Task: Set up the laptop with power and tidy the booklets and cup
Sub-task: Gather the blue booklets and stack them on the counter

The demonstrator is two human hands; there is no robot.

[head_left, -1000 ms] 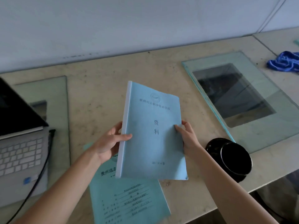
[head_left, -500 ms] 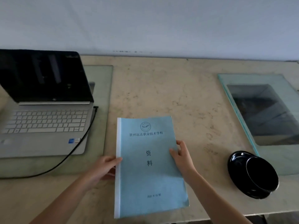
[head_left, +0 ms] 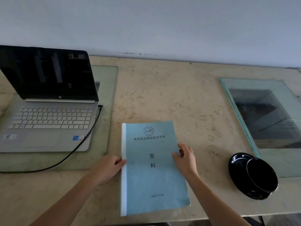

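A light blue booklet (head_left: 151, 173) with a white spine lies flat on the marble desk (head_left: 162, 98), covering whatever is beneath it. My left hand (head_left: 107, 167) grips its left spine edge, thumb on the cover. My right hand (head_left: 185, 159) holds its right edge, fingers on the cover. The open silver laptop (head_left: 48, 124) with a dark screen sits at the left. A black power cable (head_left: 73, 152) is plugged into the laptop's right side and trails to the left. A black cup (head_left: 262, 175) stands on a black saucer (head_left: 236, 165) at the right.
A glass sheet (head_left: 104, 88) lies under the laptop. A second glass sheet (head_left: 241, 88) covers a dark opening at the right, with the saucer at its near corner. A pale wall runs behind the desk. The desk's front edge passes just below the booklet.
The booklet came down from the air onto the desk, over the second booklet seen earlier. My view swung left and brought the laptop in. Both hands stay on the booklet's edges.
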